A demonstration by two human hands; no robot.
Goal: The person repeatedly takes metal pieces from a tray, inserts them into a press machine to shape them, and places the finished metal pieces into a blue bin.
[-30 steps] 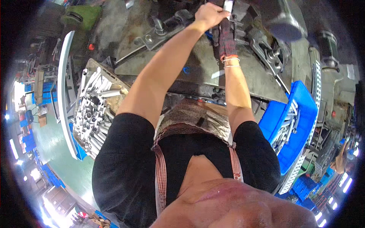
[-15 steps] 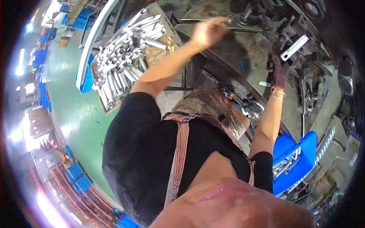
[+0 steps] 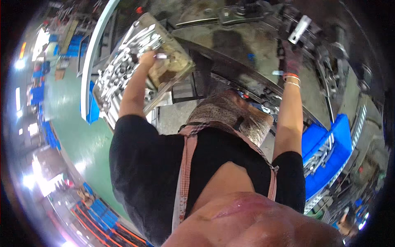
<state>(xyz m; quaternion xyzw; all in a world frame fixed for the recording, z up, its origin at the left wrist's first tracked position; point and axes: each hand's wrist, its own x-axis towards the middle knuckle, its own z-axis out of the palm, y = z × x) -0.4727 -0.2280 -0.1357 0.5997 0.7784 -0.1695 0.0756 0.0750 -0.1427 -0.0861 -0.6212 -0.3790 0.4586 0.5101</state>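
My left hand (image 3: pixel 147 60), bare, reaches into a shallow tray (image 3: pixel 177 71) heaped with silver metal tubes (image 3: pixel 119 68). Its fingers are closed on one shiny metal tube (image 3: pixel 161 56), whose end sticks out to the right over the tray's bare, brownish part. At the far right my right hand (image 3: pixel 293 57), in a dark reddish glove, is closed at the lower end of another silver tube (image 3: pixel 299 29), which slants upward with a slot in its near end. Dark machinery behind partly hides those gloved fingertips.
A dark metal workbench (image 3: pixel 263 53) with a raised edge spans the front. Clamps and fixtures (image 3: pixel 329 70) crowd its right side. A blue bin (image 3: pixel 343 136) with metal parts stands by my right elbow. A pale curved rail (image 3: pixel 91 53) rises beside the tray, over green floor (image 3: pixel 68 107).
My left hand has moved from over the bench leftward into the tray and closed on a tube. My right hand stays beside the slotted tube; the whole view has shifted.
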